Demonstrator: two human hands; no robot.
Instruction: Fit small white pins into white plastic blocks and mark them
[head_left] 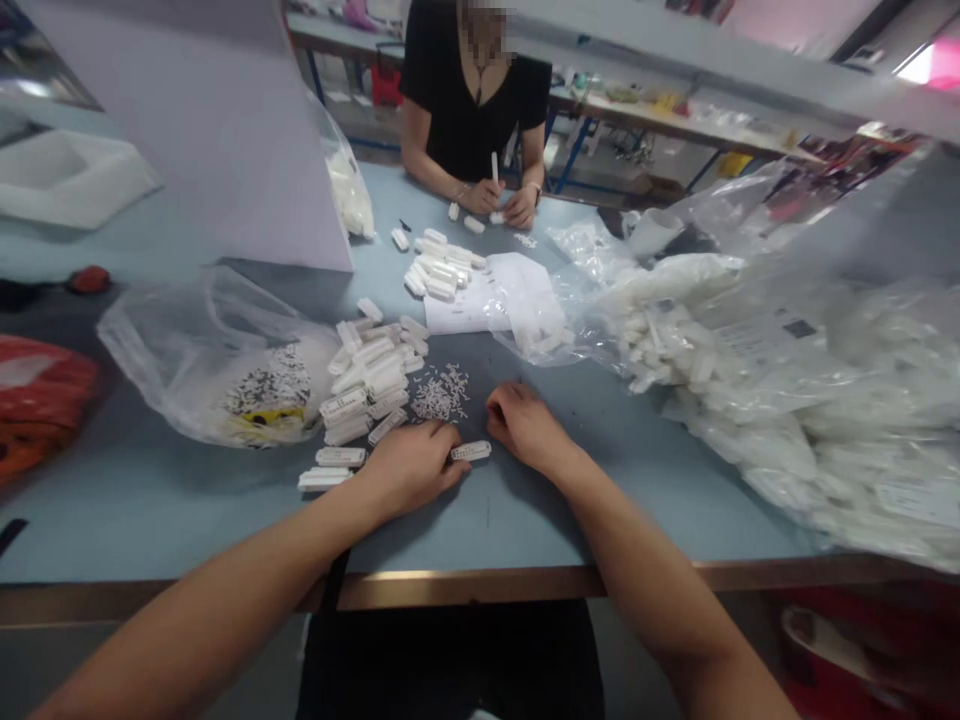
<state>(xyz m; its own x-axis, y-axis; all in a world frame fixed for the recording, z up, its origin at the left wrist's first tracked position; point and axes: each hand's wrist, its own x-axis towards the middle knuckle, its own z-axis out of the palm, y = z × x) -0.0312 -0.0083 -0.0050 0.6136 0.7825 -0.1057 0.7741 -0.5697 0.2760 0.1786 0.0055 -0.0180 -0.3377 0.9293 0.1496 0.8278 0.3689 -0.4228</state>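
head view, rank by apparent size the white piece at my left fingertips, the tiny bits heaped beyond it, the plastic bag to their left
1. Plastic bag
2. Heaped tiny bits
3. White piece

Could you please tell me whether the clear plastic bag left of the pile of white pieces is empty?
Not empty: the clear plastic bag shows many small black-and-white bits and something yellow inside.

Red bundle (43, 395) at far left, upright pale panel (232, 140), person in black top (466, 125) opposite
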